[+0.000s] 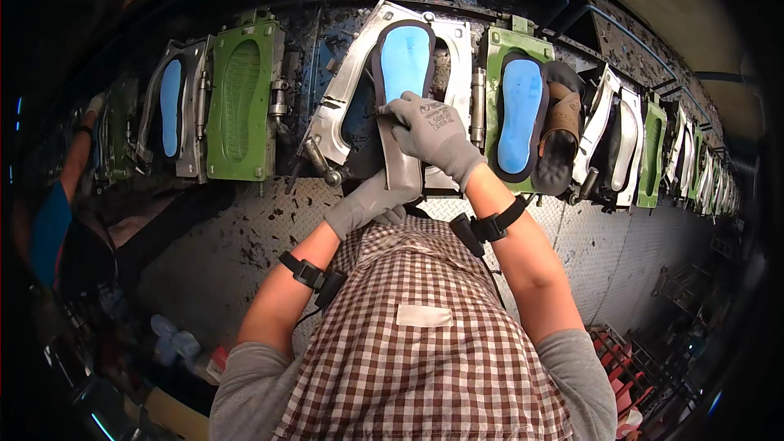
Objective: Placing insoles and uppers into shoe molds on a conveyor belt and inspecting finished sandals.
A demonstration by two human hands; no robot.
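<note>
A foot-shaped sole with a light blue face and dark rim (406, 53) stands over an open silver metal mould frame (339, 102). My right hand (433, 132), in a grey glove, is closed with its fingers pinching the sole near its middle. Below that grip, a smooth grey heel-shaped part (401, 170) shows; whether it belongs to the sole or to a last, I cannot tell. My left hand (371, 204), also gloved, wraps round the lower end of this grey part, its fingertips partly hidden beneath.
Right of my hands, another blue-faced sole (520, 110) lies on a green mould half (496, 53), beside a brown-strapped sandal (559, 126). At left stands a green mould half (242, 102). Metal moulds continue both ways. A co-worker's arm (75, 155) reaches in at far left.
</note>
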